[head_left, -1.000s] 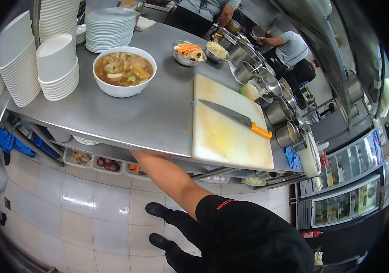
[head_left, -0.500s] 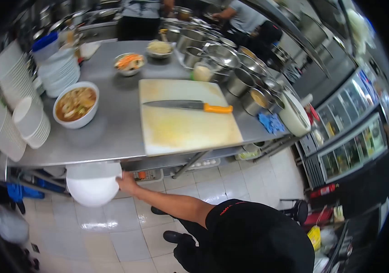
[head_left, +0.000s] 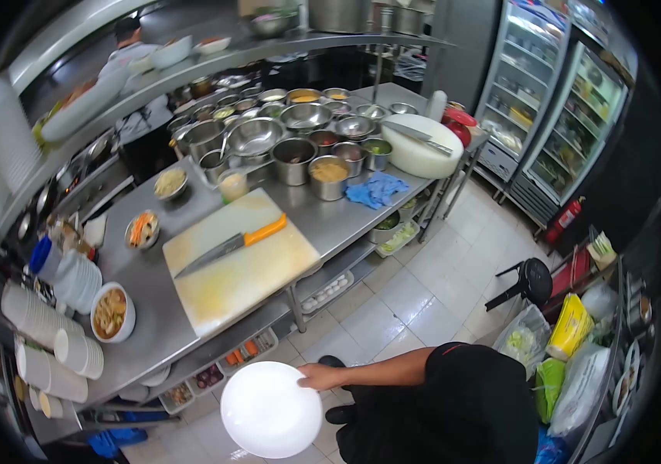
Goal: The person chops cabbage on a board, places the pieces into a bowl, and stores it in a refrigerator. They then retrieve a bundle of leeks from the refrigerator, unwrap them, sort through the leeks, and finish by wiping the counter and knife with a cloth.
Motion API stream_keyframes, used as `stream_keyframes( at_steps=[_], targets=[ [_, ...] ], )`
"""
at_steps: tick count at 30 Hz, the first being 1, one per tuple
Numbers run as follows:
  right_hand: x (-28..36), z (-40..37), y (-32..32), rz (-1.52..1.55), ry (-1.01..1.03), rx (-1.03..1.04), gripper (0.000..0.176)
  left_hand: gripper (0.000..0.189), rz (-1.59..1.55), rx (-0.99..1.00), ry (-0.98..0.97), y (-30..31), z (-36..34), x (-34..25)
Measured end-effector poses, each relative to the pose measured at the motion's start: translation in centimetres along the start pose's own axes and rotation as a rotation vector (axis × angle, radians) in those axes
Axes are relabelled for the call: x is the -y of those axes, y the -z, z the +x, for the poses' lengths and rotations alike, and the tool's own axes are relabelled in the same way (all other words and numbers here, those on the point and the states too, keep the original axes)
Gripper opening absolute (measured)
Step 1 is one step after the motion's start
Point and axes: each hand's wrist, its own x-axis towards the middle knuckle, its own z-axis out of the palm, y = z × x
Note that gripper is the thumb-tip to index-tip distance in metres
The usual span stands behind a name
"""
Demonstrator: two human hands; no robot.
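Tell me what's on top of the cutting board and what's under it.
An orange-handled knife lies on the cutting board, with a yellowish stain beside it. Under the board is the metal table; whatever the knife and board cover cannot be seen.

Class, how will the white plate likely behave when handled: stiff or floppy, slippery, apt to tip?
The plate is probably stiff: it shows no sag though the grip takes only one edge. That one-sided hold may let the far side dip. Its smooth-looking face could prove slippery.
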Motion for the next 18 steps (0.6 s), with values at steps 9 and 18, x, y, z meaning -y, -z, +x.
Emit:
stream_keyframes(
  at_steps=[9,18],
  targets=[
    [4.7,-14.0,16.7,0.334,0.009,-0.079,0.032,0.031,-0.326,0.118,0.028,-3.9,3.2,-6.6],
    [-0.6,-27.0,33.4,0.487,0.180,-0.397,0.033,0.034,0.370,0.353,-0.107,-21.1,-2.3,-30.8]
  ],
)
